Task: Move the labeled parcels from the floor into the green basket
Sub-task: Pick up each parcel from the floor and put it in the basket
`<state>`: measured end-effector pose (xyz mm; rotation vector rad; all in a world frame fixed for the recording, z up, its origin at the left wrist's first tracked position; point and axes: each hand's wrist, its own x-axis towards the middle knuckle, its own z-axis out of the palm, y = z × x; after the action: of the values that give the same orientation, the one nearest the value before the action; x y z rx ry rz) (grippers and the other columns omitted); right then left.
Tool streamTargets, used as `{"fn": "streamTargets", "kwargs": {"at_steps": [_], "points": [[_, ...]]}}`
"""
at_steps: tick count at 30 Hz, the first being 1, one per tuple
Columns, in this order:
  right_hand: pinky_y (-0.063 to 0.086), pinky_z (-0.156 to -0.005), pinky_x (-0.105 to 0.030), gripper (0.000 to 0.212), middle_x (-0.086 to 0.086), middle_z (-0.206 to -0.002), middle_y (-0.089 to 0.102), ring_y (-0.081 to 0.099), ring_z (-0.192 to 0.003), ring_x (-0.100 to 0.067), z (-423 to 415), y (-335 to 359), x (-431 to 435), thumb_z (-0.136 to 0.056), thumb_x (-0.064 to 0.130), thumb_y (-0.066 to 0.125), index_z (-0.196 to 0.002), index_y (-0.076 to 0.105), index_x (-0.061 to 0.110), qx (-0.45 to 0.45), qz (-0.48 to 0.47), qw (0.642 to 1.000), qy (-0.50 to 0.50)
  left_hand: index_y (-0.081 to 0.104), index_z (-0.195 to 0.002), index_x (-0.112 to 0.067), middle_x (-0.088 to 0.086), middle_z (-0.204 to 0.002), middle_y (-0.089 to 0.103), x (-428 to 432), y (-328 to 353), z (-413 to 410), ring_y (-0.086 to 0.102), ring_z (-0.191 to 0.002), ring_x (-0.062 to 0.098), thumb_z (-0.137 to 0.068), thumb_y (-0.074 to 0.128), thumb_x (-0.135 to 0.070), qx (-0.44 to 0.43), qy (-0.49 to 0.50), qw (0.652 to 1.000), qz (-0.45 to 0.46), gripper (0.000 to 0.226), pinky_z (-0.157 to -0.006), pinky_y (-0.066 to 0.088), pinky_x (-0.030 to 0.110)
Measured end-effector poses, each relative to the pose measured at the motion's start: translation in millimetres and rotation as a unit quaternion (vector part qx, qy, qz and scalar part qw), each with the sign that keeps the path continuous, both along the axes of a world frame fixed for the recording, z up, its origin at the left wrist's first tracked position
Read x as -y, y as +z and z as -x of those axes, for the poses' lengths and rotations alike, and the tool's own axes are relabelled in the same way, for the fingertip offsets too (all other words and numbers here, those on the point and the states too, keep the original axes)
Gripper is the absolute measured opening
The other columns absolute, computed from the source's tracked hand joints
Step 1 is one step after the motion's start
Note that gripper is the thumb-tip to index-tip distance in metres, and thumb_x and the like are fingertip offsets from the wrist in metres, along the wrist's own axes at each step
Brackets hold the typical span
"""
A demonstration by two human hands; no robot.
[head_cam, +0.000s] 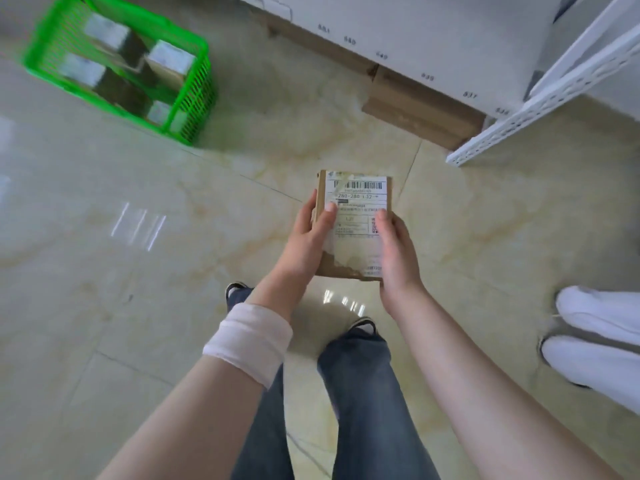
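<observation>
You hold the parcel (353, 223) at the middle of the view, above the floor (173, 271), your left hand (308, 233) on its left edge and your right hand (394, 247) on its right edge. The basket (194, 98) stands on the floor at far left, with several parcels (169, 60) inside it. The shelf unit (540, 98) runs along the far right, with cardboard boxes (422, 109) on the floor under it. Another person's two shoes (595, 341) rest on the floor at near right, just beside each other.
</observation>
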<state>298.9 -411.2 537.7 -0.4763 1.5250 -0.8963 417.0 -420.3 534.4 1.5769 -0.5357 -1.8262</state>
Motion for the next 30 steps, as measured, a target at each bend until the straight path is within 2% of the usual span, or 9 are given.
{"fn": "streamTargets", "kwargs": {"at_steps": [4, 6, 9, 12, 14, 17, 23, 27, 30], "points": [[0.054, -0.083, -0.038, 0.039, -0.014, -0.121, 0.064, 0.065, -0.102, -0.027, -100, 30, 12, -0.095, 0.032, 0.047, -0.127, 0.052, 0.011, 0.010, -0.024, 0.999, 0.027, 0.033, -0.141, -0.026, 0.003, -0.129, 0.060, 1, 37, -100, 0.064, -0.103, 0.014, -0.089, 0.053, -0.039, 0.024, 0.035, 0.999, 0.012, 0.057, -0.085, 0.056, 0.030], [0.054, -0.080, -0.035, 0.039, -0.015, -0.119, 0.064, 0.065, -0.098, -0.025, -155, 41, 23, -0.096, 0.031, 0.047, -0.128, 0.051, 0.009, 0.014, -0.027, 0.998, 0.050, 0.035, -0.140, -0.025, 0.003, -0.127, 0.062, 6, 49, -155, 0.064, -0.105, 0.015, -0.086, 0.059, -0.033, 0.025, 0.063, 0.998, 0.004, 0.059, -0.091, 0.054, 0.038], [0.056, -0.076, -0.033, 0.036, -0.012, -0.114, 0.066, 0.066, -0.091, -0.020, -236, 46, 39, -0.096, 0.030, 0.047, -0.125, 0.053, 0.010, 0.018, -0.031, 0.996, 0.076, 0.039, -0.139, -0.019, 0.008, -0.127, 0.062, 14, 59, -234, 0.064, -0.104, 0.020, -0.087, 0.061, -0.024, 0.027, 0.108, 0.994, 0.000, 0.057, -0.094, 0.052, 0.040], [0.056, -0.073, -0.031, 0.023, -0.004, -0.101, 0.070, 0.067, -0.084, -0.016, -310, 36, 60, -0.097, 0.030, 0.044, -0.109, 0.061, 0.020, 0.043, -0.032, 0.992, 0.114, 0.040, -0.138, -0.018, 0.009, -0.125, 0.062, 29, 52, -306, 0.063, -0.102, 0.021, -0.087, 0.060, -0.020, 0.039, 0.149, 0.988, 0.001, 0.055, -0.093, 0.052, 0.038], [0.056, -0.076, -0.032, 0.026, -0.004, -0.107, 0.070, 0.068, -0.092, -0.020, -351, 30, 75, -0.097, 0.032, 0.045, -0.115, 0.060, 0.021, 0.053, -0.037, 0.988, 0.137, 0.042, -0.137, -0.021, 0.006, -0.123, 0.063, 41, 45, -346, 0.064, -0.099, 0.018, -0.086, 0.061, -0.022, 0.050, 0.167, 0.985, -0.003, 0.054, -0.089, 0.054, 0.034], [0.055, -0.075, -0.029, 0.035, -0.008, -0.120, 0.066, 0.066, -0.098, -0.021, -395, 24, 96, -0.095, 0.031, 0.048, -0.127, 0.054, 0.017, 0.045, -0.042, 0.987, 0.148, 0.043, -0.136, -0.024, 0.004, -0.122, 0.064, 62, 38, -391, 0.065, -0.094, 0.014, -0.085, 0.062, -0.025, 0.055, 0.173, 0.983, -0.009, 0.054, -0.083, 0.055, 0.028], [0.054, -0.064, -0.020, 0.031, -0.008, -0.114, 0.067, 0.067, -0.086, -0.013, -454, 25, 160, -0.095, 0.025, 0.049, -0.124, 0.057, 0.015, 0.035, -0.026, 0.989, 0.142, 0.043, -0.136, -0.021, -0.001, -0.110, 0.064, 128, 39, -450, 0.064, -0.087, 0.007, -0.087, 0.060, -0.020, 0.037, 0.171, 0.984, 0.007, 0.052, -0.071, 0.056, 0.013], [0.053, -0.060, -0.018, 0.032, -0.005, -0.109, 0.068, 0.068, -0.082, -0.008, -494, 12, 212, -0.096, 0.024, 0.048, -0.125, 0.055, 0.013, 0.035, -0.027, 0.989, 0.138, 0.045, -0.135, -0.025, -0.002, -0.114, 0.065, 182, 28, -490, 0.065, -0.091, 0.008, -0.087, 0.060, -0.024, 0.048, 0.170, 0.984, 0.001, 0.051, -0.075, 0.055, 0.015], [0.054, -0.061, -0.019, 0.036, -0.008, -0.118, 0.066, 0.067, -0.090, -0.014, -525, -10, 252, -0.096, 0.023, 0.048, -0.131, 0.051, 0.013, 0.019, -0.034, 0.989, 0.141, 0.047, -0.133, -0.025, -0.004, -0.110, 0.066, 221, 7, -516, 0.066, -0.095, 0.011, -0.089, 0.057, -0.025, 0.066, 0.167, 0.984, -0.014, 0.045, -0.086, 0.056, 0.029]]}}
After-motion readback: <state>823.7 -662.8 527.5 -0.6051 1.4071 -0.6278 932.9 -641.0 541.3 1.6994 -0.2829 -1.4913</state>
